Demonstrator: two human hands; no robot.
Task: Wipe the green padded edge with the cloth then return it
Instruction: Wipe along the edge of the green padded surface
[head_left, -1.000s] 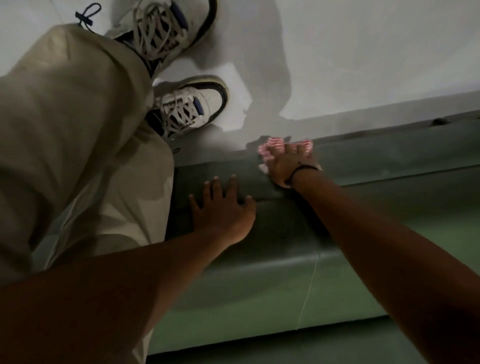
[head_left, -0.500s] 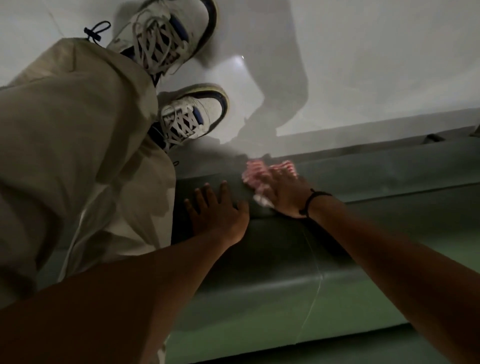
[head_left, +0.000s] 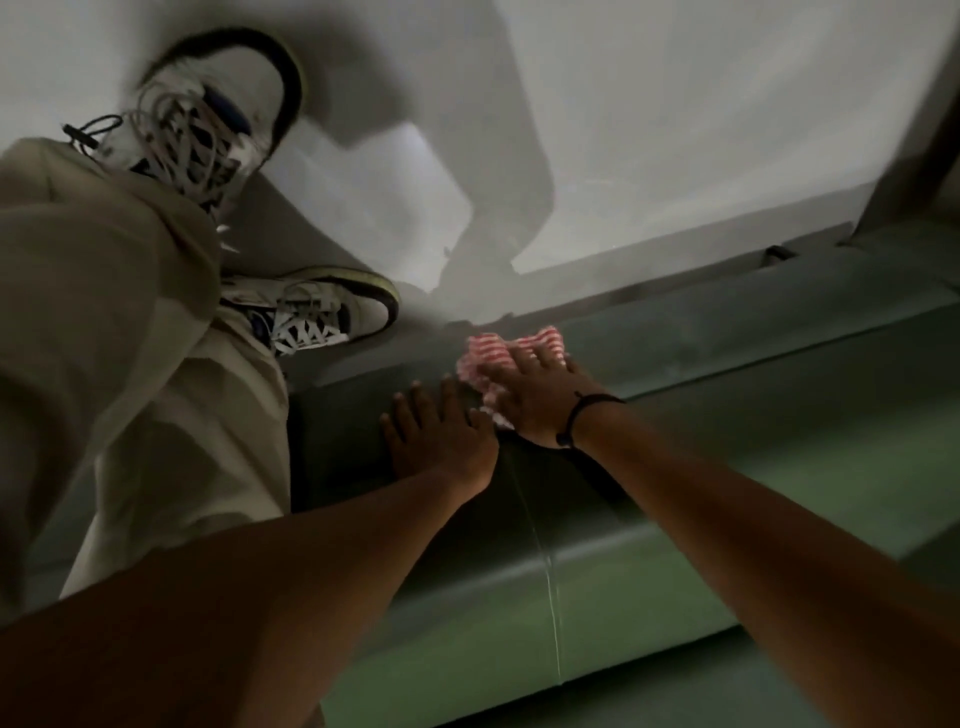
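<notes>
A green padded edge (head_left: 701, 364) runs from the centre out to the right, above a pale floor. A red-and-white striped cloth (head_left: 511, 347) lies on its top face. My right hand (head_left: 540, 395), with a dark band at the wrist, presses flat on the cloth and covers its near part. My left hand (head_left: 436, 436) rests flat on the padding just left of it, fingers spread, holding nothing. The two hands touch at the thumb side.
My legs in beige trousers (head_left: 130, 338) and two white laced shoes (head_left: 311, 317) fill the left. The pale floor (head_left: 701, 130) lies beyond the padding. A seam (head_left: 550, 597) runs down the pad's lit front face. A dark upright (head_left: 914, 171) stands at the far right.
My right hand and the cloth have slid left along the padding, ending against my left hand. The left hand stayed planted. The upper shoe has shifted and is blurred.
</notes>
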